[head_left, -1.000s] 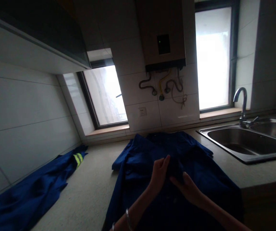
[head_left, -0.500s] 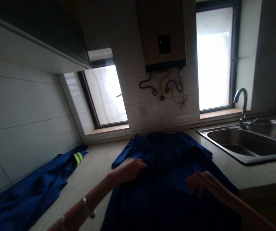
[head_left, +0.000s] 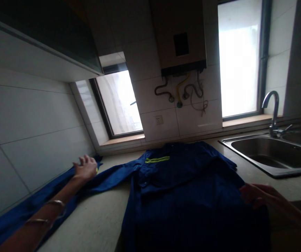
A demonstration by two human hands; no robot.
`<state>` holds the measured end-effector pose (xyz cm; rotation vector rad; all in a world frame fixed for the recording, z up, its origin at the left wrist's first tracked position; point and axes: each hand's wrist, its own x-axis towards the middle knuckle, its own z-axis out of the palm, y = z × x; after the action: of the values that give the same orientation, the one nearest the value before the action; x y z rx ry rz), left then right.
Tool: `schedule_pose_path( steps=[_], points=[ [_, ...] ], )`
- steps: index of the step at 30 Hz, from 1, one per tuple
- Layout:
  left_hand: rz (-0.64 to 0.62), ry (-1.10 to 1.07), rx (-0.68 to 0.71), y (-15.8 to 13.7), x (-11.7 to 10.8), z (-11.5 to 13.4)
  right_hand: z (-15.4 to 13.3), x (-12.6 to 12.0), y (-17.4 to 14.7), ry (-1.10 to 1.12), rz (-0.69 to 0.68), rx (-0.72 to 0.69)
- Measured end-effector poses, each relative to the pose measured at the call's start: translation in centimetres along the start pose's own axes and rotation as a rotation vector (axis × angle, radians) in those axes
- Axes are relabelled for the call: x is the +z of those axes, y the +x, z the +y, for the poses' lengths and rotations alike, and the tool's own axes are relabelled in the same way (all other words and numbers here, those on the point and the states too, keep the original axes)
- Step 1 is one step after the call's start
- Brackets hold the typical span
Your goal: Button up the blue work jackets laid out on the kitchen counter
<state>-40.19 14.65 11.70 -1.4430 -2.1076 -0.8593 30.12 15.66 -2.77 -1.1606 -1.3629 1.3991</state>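
A dark blue jacket (head_left: 187, 189) with a yellow-green striped band on its chest lies spread on the counter. Its left-hand sleeve (head_left: 116, 176) stretches out toward the tiled wall. My left hand (head_left: 86, 168), with bracelets on the wrist, is over the far end of that sleeve, fingers spread apart. Partly beneath that arm, a second blue garment (head_left: 42, 197) lies along the wall. At the jacket's right edge is my right hand (head_left: 259, 195), its fingers bent against the cloth; dimness hides whether they grip it.
The pale counter (head_left: 98, 213) runs along the wall. To the right is a steel sink (head_left: 260, 171) with a curved tap (head_left: 274, 112). A water heater (head_left: 181, 31) with pipes hangs on the wall, and a cupboard (head_left: 48, 42) juts out at upper left.
My left hand has moved from the jacket's chest out to the left, and the sleeve now extends that way, uncovering the chest stripe. My right hand has shifted right to the jacket's edge.
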Motion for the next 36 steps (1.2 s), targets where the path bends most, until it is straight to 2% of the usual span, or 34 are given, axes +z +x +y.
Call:
schedule_pose_path(
  steps=[3,5,8,12,15,17,19,22,25,28,31,34,36],
  points=[
    [-0.445,-0.031,0.255,-3.6,4.6,5.0,-0.1,1.9,0.1,-0.061,-0.063,-0.041],
    [-0.638,-0.185,0.366,-6.1,7.5,8.0,0.2,3.3,0.0,-0.104,-0.104,-0.073],
    [-0.711,-0.213,0.376,-9.2,11.0,11.1,1.0,5.2,-0.8,-0.161,-0.143,-0.085],
    [-0.634,-0.030,0.348,-10.8,13.2,13.3,2.0,6.1,-2.2,-0.250,-0.218,-0.084],
    [-0.638,-0.171,0.294,-10.3,12.6,15.7,2.6,5.9,-2.6,-0.311,-0.265,-0.085],
    [-0.686,-0.423,0.233,-10.0,11.2,18.5,2.7,6.0,-2.6,-0.370,-0.265,-0.113],
    [-0.750,-0.715,0.146,-10.5,9.2,21.9,2.3,6.5,-2.4,-0.413,-0.210,-0.190],
    [-0.799,-1.073,-0.021,-12.9,6.1,27.0,0.9,8.5,-2.6,-0.410,-0.109,-0.258],
    [-0.840,-1.306,-0.162,-16.0,3.8,30.6,-1.1,10.9,-3.2,-0.373,-0.101,-0.220],
    [-0.909,-1.429,-0.219,-18.4,2.5,32.4,-2.8,13.0,-3.8,-0.448,-0.033,-0.318],
    [-0.952,-1.505,-0.215,-19.5,1.9,33.1,-3.7,14.5,-4.0,-0.563,0.047,-0.443],
    [-0.996,-1.533,-0.175,-20.0,1.8,33.3,-3.7,15.6,-3.6,-0.586,0.055,-0.454],
    [-0.985,-1.501,-0.077,-20.2,1.7,33.2,-3.4,16.1,-3.0,-0.546,0.038,-0.439]
  ],
)
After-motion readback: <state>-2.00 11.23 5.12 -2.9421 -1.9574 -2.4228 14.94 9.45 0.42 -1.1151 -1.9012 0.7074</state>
